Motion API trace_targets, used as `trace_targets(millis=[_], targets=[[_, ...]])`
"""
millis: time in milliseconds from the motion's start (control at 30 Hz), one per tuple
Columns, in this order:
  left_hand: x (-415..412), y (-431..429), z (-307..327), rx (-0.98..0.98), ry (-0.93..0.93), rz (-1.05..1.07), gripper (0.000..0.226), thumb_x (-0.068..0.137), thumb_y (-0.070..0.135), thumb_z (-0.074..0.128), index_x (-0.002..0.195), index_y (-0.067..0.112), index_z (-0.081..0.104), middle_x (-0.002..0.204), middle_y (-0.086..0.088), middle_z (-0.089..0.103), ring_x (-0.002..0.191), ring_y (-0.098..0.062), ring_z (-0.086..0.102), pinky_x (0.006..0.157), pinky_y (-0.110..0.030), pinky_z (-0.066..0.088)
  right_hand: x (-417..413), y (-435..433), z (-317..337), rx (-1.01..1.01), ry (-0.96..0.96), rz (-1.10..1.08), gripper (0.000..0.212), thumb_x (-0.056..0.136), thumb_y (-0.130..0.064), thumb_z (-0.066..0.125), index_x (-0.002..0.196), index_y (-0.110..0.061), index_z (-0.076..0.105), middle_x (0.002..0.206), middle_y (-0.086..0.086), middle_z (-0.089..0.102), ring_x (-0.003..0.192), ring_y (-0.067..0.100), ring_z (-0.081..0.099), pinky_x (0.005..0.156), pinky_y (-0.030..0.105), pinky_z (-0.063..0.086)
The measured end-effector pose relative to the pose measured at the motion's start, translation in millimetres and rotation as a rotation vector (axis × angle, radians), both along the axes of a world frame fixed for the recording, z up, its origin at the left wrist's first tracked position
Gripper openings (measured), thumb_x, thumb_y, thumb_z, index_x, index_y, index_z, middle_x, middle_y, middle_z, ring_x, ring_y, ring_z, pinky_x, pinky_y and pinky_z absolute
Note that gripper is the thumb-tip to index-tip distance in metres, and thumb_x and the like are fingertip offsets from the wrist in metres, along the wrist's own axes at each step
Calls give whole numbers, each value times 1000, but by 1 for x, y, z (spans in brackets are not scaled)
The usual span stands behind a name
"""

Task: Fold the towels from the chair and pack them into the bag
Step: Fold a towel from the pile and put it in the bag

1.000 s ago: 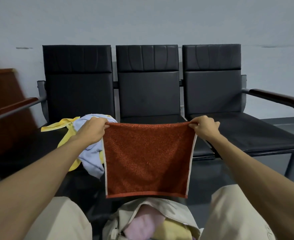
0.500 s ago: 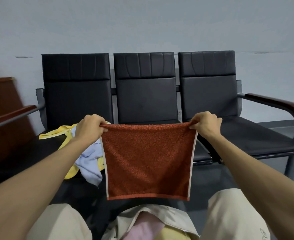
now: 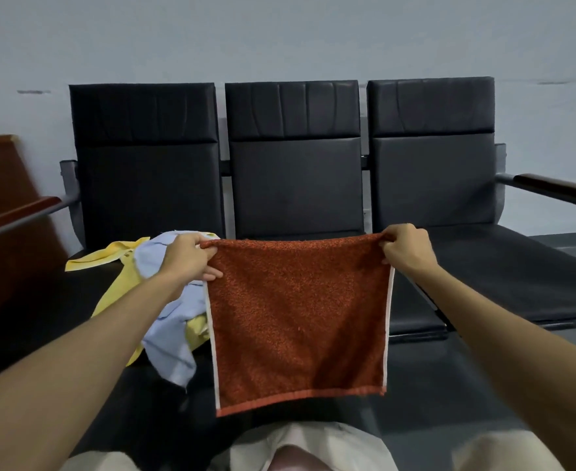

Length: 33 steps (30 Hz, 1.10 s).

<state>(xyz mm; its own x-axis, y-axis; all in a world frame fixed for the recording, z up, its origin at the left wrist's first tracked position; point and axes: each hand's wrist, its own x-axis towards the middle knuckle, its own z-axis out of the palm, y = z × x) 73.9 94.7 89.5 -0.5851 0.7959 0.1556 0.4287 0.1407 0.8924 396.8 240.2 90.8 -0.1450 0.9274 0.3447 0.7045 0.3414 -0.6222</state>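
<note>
Head view, rust towel (image 3: 300, 317) hiding middle chair (image 3: 295, 185) seat

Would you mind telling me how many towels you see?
3: the red towel held up between the left hand and right hand; the blue towel and yellow towel heaped on the left seat. Others may be hidden beneath or in the bag.

The rust-red towel (image 3: 300, 314) is speckled terry, with a narrow white strip down each side edge and a plain orange-red band along its bottom hem; the light blue towel (image 3: 169, 338) is plain; the yellow towel (image 3: 109, 256) is plain too; the chairs (image 3: 295, 185) are black, with faint seams across their top panels; the armrest (image 3: 558, 186) is dark red-brown; the wall (image 3: 279, 39) is pale blue-grey; the bag (image 3: 334, 440) is beige, showing something pink (image 3: 293, 462) inside.
</note>
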Motion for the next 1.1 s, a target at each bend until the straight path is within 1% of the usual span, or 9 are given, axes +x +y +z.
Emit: trace_targets(millis=[133,267,400,533,667,767,833,967,1100], targets=[[-16,36,-11,16,-47,65,12,99,9,49,108,9,57,91,-10,66,72,-19,71,59,-22,58,-20,39,-4,-29,-2,55,32,86,-3,46,103,-7,72,93,15,70,87,30,68,82,43,58],[-27,67,-19,118,-10,97,10,98,11,49,99,13,59,96,-7,68,87,-16,67,80,-31,56,-38,56,-3,115,85,37,35,89,-2,42,111,-7,70,100,12,70,92,28,64,82,34,54],[-8,73,-33,216,78,67,7,97,13,53,95,15,59,86,5,61,81,-6,56,69,-18,44,-41,57,-14,186,228,-17,33,93,-4,41,109,-8,69,95,8,70,87,23,64,78,30,49],[9,54,-79,87,167,27,11,96,12,52,88,15,59,79,4,63,74,-8,58,65,-23,46,-31,40,-59,97,34,-8,31,88,-4,47,106,-11,72,102,14,72,98,32,65,86,35,49],[19,29,-124,-48,173,-45,13,95,8,49,95,13,60,87,-2,70,82,-14,68,81,-38,53,-15,21,-98,-140,-218,80,30,83,-12,46,95,-20,72,94,11,71,90,32,65,79,41,55],[21,17,-139,-104,250,-72,9,96,10,48,98,15,56,92,-1,66,87,-18,62,74,-30,43,-9,11,-111,-218,-452,155,30,84,-11,46,101,-16,70,97,12,68,88,32,62,74,39,53],[21,14,-145,-114,317,-123,10,96,10,49,100,19,53,96,2,63,89,-16,58,75,-28,39,-7,8,-118,-211,-478,168,33,85,-10,47,109,-18,69,103,11,68,93,31,62,79,39,53],[12,21,-157,-98,393,-167,18,93,9,55,108,18,54,110,2,62,102,-15,57,87,-30,42,-14,12,-133,-131,-423,168,37,88,-7,52,120,-18,66,113,12,69,106,34,60,90,39,49],[-1,32,-170,-81,471,-147,27,89,8,60,114,15,52,118,0,58,109,-16,54,90,-26,38,-30,26,-139,-92,-318,185,36,94,-5,48,124,-14,65,116,13,68,105,32,61,87,30,43]])
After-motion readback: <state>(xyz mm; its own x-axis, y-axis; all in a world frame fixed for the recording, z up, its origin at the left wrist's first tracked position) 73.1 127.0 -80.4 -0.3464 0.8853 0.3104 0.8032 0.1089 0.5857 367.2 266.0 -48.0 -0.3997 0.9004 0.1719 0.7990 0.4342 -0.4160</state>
